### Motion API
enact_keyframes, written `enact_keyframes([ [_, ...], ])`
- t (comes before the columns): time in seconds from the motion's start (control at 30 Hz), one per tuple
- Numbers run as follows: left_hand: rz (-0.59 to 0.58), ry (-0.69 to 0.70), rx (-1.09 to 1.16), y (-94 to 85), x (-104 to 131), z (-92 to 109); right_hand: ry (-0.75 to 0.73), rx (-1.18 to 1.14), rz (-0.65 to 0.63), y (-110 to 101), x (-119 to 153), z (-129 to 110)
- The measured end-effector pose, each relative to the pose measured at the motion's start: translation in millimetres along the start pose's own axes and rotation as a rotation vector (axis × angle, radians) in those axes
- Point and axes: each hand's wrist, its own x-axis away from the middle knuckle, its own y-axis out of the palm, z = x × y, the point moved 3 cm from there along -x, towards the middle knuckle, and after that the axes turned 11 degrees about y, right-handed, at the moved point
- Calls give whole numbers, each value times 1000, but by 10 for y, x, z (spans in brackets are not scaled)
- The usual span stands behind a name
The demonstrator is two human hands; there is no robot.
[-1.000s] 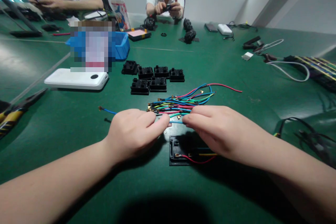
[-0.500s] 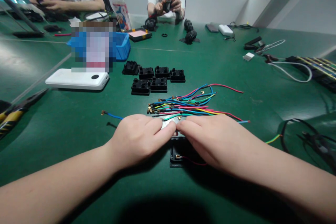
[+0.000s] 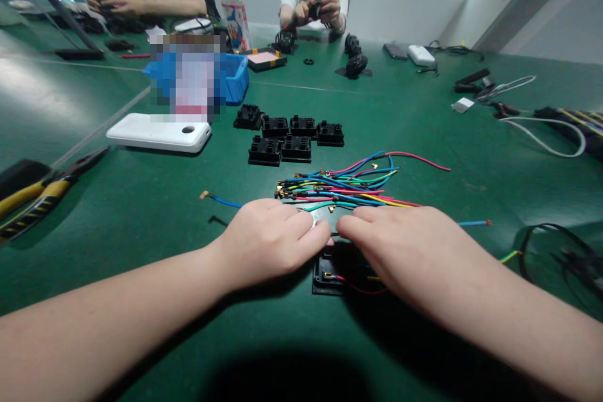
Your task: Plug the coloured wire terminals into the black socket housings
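My left hand (image 3: 277, 235) is closed, its thumb toward the right. A blue wire (image 3: 227, 203) with a gold metal terminal (image 3: 205, 195) sticks out of it to the left, raised above its shadow. Just right of it, my right hand (image 3: 400, 235) is closed with fingertips pointing down and hidden. From behind its far side emerges a blue wire end (image 3: 473, 223); whether it is the same wire is hidden. Beneath both hands lies a black plastic socket housing (image 3: 325, 289), with a red wire (image 3: 360, 289) attached by a terminal. Beyond lies a bundle of coloured wires (image 3: 343, 185).
Several black housings (image 3: 296, 147) stand beyond the wires. At left are a white power bank (image 3: 155, 132), a blue bin (image 3: 235, 78) and yellow-black pliers (image 3: 51, 195). Black cable (image 3: 522, 257) lies right. Two people sit across the green table (image 3: 400, 100).
My hands have drawn slightly apart, and the blue wire end at the right has moved farther right. The whole view has shifted a little, showing more of the pliers.
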Motion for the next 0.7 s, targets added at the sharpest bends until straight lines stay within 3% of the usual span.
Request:
enact_keyframes([
  [0.13,-75,-48,3,16,-1,1,199,59,-76,25,-6,337],
  [0.27,-145,-38,29,37,4,26,248,68,-162,88,-2,482],
  [0.47,-274,-129,60,78,50,7,163,58,-207,128,39,362],
  [0.57,-259,-155,59,59,70,0,102,0,-209,85,87,271],
  [0.7,-177,-136,63,24,89,0,130,-100,-171,28,90,213],
])
